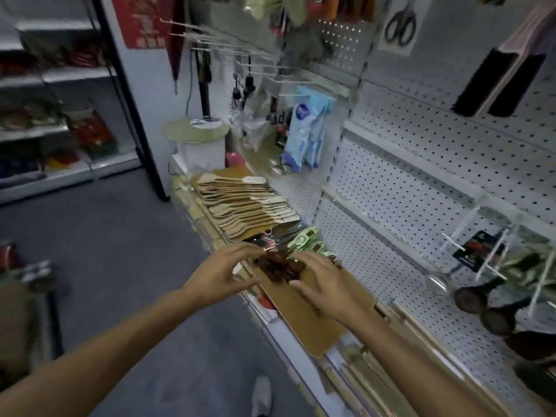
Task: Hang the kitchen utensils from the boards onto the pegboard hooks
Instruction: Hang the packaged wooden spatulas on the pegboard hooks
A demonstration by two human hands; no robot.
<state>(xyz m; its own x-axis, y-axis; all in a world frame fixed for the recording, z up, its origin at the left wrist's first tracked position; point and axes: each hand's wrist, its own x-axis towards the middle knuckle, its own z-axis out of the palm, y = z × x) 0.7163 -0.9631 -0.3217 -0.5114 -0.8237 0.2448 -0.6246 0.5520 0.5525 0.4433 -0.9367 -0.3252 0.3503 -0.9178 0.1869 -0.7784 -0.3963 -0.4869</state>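
Utensils on the boards sit mid-frame on the shelf edge, w/ both hands working on the nearest bunch.

Far left: store shelves (54, 121) w/ blurred red and dark goods, grey floor (120, 251) in front. A shoe (261, 395) shows at the bottom, near the shelf base.

Left hand (221, 273) reaches in from the lower left, fingers curled toward the dark brown utensils (281, 267); fingertips meet the left edge of that bunch and seem to pinch it, tho blur hides the exact grip.

Behind the hands, farther along the shelf: a long row of pale wooden spatulas (246, 206) stacked overlapping on a board, then some green-carded items (305, 239) just beside the dark bunch. Farther still, a white bucket w/ a round lid (197, 132).

Dark brown utensils lie on the near cutting board (307, 311), at its far end, between the 2 hands.

Right hand (323, 285) comes in from the lower right, palm down, fingers bent over the right side of the dark bunch, thumb out toward the left along the board. It grips that bunch; how firmly, can't tell.

Right of that: white pegboard (436, 182) w/ bare hooks (469, 221). A blue glove pack (307, 130) hangs higher up, scissors (400, 24) on a card near the top. At the right edge 3 or so dark wooden spoons (481, 299) hang from hooks, w/ a black-carded item (475, 251) just above them.
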